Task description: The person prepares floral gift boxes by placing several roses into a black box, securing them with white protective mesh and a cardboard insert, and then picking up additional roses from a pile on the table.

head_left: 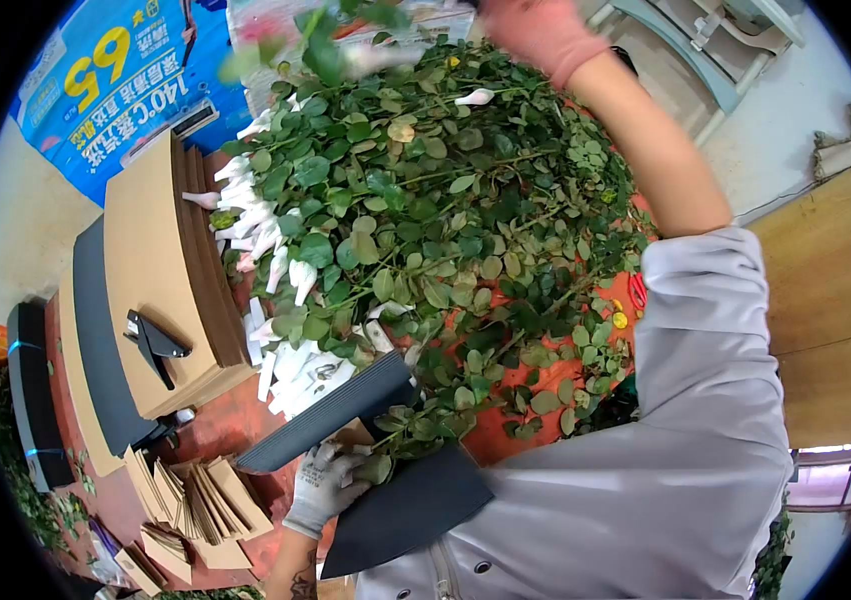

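My right hand (542,38), in a pink glove, is raised at the top edge and smeared by motion. Its fingers look closed around a rose stem, whose blurred leaves (323,48) hang to its left. My left hand (325,488), in a grey-white glove, has curled fingers beside a brown card piece (350,434) and leafy stems (407,436); what it grips is hidden. Beneath it lies a black sheet (405,510), and a dark ridged board (330,412) is just above. A heap of roses (425,190) with white-sleeved buds (263,235) covers the red table.
A black stapler (155,347) sits on stacked brown cardboard (170,250). Folded card pieces (200,500) and white strips (300,378) lie on the red table (215,430). Red-handled scissors (637,291) are near my right sleeve. A chair (685,50) stands beyond.
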{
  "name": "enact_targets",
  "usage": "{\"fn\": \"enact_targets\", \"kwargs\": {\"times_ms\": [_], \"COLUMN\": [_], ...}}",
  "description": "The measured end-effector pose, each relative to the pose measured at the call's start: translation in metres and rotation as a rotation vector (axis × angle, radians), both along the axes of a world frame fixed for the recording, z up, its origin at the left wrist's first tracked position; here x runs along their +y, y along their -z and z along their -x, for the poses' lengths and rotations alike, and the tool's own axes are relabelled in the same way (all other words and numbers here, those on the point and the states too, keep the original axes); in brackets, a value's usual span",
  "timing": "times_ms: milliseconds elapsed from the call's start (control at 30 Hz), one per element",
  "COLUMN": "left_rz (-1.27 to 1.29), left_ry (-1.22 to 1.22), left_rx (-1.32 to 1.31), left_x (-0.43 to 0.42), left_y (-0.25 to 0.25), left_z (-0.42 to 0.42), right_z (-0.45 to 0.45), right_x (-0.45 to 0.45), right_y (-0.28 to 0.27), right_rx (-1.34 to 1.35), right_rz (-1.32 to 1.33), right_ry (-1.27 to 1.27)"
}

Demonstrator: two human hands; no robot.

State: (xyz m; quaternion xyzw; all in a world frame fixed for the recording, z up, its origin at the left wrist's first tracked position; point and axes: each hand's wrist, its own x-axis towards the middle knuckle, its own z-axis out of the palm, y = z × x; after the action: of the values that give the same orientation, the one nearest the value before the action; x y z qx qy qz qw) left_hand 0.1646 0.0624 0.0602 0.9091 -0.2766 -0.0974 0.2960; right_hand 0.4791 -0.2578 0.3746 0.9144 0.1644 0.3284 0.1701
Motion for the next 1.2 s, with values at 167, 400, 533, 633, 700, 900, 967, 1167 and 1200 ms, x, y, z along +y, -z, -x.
{"fn": "enact_targets", "kwargs": {"times_ms": [167,400,533,633,700,900,967,1167,1200], "left_rz": [0.004,-0.038,0.01,0.01,0.002,-0.021,-0.003,-0.003,0.021], "left_ry": [-0.01,-0.051,-0.048,-0.044,-0.045,-0.023,-0.068,-0.065,-0.047], "left_rx": [0.067,0.129,0.123,0.133,0.127,0.15,0.071,0.016,-0.005], "left_x": [0.002,-0.003,-0.003,-0.008,-0.003,-0.004,-0.001,-0.003,-0.005], "left_y": [0.006,-0.01,-0.015,-0.018,-0.015,-0.01,-0.002,-0.001,-0.002], "left_z": [0.0,-0.001,-0.002,-0.002,0.0,0.004,0.009,0.011,0.009], "right_z": [-0.035,-0.109,-0.075,-0.082,-0.083,-0.049,-0.058,-0.019,-0.01], "right_x": [-0.014,0.044,0.086,0.089,0.088,0.019,-0.036,-0.22,-0.256], "right_y": [-0.037,0.147,0.279,0.311,0.308,0.162,0.113,-0.055,-0.065], "right_rx": [-0.371,-0.28,0.485,0.515,0.57,0.311,0.074,-0.633,-0.66], "right_rz": [0.123,0.444,0.304,0.277,0.314,-0.069,-0.364,-0.977,-1.06], "right_ry": [-0.299,-0.396,-0.322,-0.223,-0.164,-0.183,-0.193,-0.112,-0.236]}}
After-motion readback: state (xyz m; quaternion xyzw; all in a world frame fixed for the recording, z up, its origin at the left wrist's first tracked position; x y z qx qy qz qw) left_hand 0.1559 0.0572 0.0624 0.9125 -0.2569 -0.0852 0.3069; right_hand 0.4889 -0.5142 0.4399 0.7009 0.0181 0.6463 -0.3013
